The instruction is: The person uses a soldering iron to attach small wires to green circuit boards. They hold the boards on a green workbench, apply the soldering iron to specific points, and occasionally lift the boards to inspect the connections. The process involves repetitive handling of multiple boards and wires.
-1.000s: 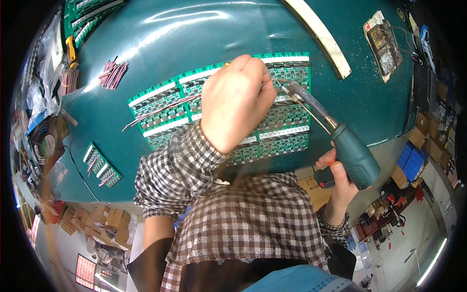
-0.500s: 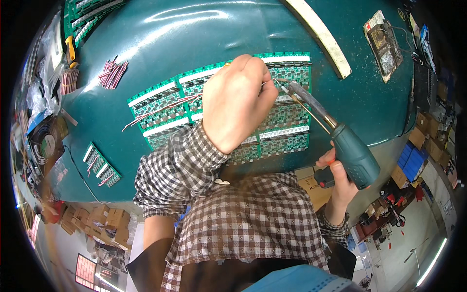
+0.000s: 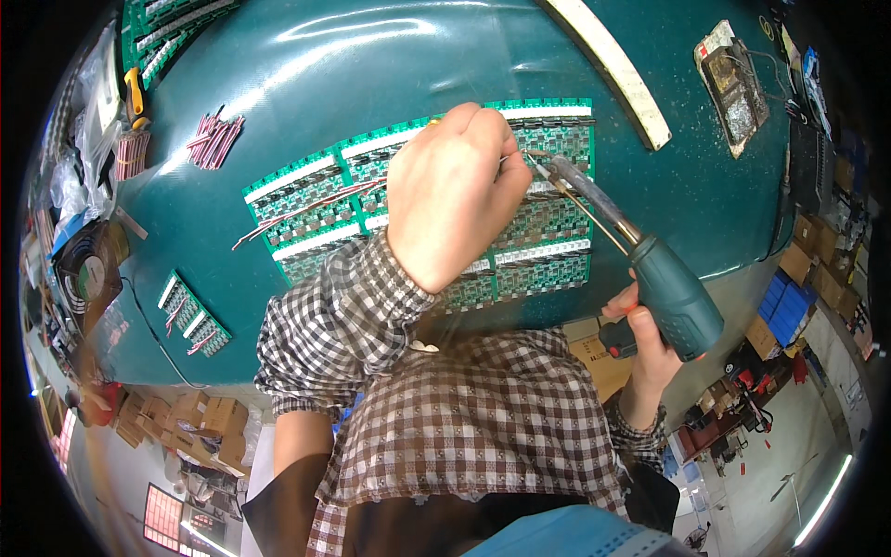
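Note:
My left hand (image 3: 455, 190) is closed in a pinch over the panel of green circuit boards (image 3: 548, 223). Thin red, black and white wires (image 3: 311, 209) run out of it to the left, and their far ends come out by the thumb and fingertips. In my right hand (image 3: 652, 343) is a dark green soldering gun (image 3: 680, 292), its metal tip pointing up and left to the wire ends, just right of my left fingertips. Whether the tip touches a board cannot be made out. My left hand hides the middle of the panel.
A bundle of short wires (image 3: 215, 141) lies to the left, near a yellow-handled tool (image 3: 135, 93). A small board strip (image 3: 193, 316) is at the near left. A pale curved bar (image 3: 613, 70) and a stained soldering tray (image 3: 731, 88) lie at the far right.
The soldering gun and its tip have shifted very slightly. My left hand stays in nearly the same place with the wires.

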`<state>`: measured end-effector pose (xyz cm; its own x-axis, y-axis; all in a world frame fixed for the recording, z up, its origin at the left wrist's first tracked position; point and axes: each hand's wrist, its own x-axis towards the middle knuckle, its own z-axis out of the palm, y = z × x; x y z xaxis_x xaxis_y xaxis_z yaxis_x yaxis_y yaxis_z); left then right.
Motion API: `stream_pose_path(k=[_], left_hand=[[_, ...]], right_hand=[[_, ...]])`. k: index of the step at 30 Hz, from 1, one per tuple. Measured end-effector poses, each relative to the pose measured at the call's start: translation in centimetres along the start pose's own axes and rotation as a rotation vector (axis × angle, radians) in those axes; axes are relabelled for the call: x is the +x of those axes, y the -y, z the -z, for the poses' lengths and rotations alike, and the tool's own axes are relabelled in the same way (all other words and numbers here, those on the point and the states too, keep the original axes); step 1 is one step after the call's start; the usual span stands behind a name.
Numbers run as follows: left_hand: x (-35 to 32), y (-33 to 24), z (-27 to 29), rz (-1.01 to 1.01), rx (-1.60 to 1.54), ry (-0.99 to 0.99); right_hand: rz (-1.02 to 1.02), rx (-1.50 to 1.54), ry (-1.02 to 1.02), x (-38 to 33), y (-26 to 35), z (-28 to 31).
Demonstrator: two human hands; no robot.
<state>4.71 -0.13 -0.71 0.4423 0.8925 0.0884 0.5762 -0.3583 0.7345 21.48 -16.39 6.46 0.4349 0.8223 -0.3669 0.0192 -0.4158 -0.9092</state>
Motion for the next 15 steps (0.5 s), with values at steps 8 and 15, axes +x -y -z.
stream_pose_path(k=[8,15], left_hand=[[-0.04,0.13,-0.07,-0.003,-0.004,0.001],[0.02,0.06,-0.05,-0.006,-0.008,-0.001]], right_hand=[[-0.006,-0.015,0.003,-0.03,0.0,0.0],[0.017,-0.107,-0.056,-0.33,0.07,-0.35]])
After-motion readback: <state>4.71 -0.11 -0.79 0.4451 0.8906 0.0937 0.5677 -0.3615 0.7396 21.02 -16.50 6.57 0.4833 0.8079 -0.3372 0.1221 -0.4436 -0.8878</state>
